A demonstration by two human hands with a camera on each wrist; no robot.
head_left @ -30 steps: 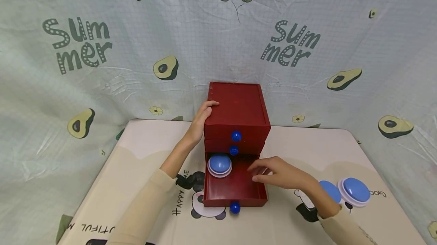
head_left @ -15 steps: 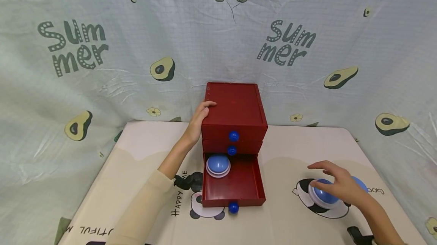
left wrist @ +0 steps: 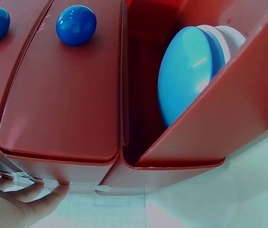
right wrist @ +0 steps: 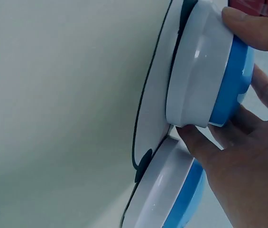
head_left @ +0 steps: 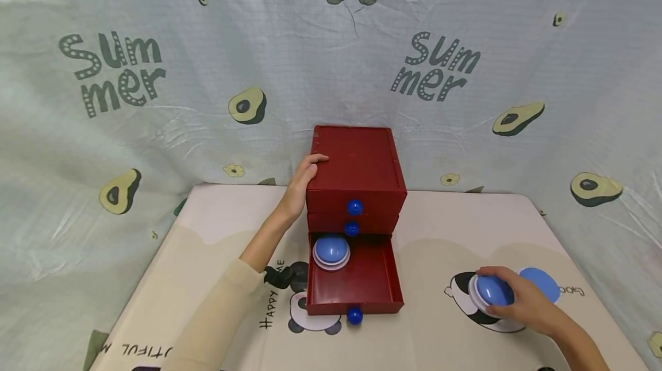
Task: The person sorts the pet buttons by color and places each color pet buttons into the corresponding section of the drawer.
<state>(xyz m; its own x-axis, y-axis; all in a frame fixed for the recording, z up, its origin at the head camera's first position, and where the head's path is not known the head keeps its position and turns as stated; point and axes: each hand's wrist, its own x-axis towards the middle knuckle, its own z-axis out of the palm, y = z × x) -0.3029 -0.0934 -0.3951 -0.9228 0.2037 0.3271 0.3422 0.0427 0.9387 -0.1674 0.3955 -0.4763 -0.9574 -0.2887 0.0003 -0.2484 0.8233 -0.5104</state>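
My right hand (head_left: 527, 302) grips a blue-domed push button (head_left: 492, 290) with a white base, at the right of the table; in the right wrist view the thumb and a finger lie on opposite sides of its base (right wrist: 198, 71). A second push button (head_left: 540, 283) stands just behind that hand, partly covered by it. My left hand (head_left: 301, 184) rests against the left side of a red drawer cabinet (head_left: 357, 158), its fingertips over the top edge. The cabinet's bottom drawer (head_left: 357, 290) is pulled out. One more push button (head_left: 331, 250) sits in its back left corner.
Two upper drawers with blue knobs (head_left: 354, 207) are closed. Another blue knob (head_left: 354, 316) sticks out from the drawer's front. The table (head_left: 429, 336) bears a printed cover. A cloth (head_left: 289, 43) with avocado prints hangs behind the cabinet.
My right hand has moved from above the open drawer to the right, then come down around the push button and taken hold of it. The left hand stays on the cabinet.
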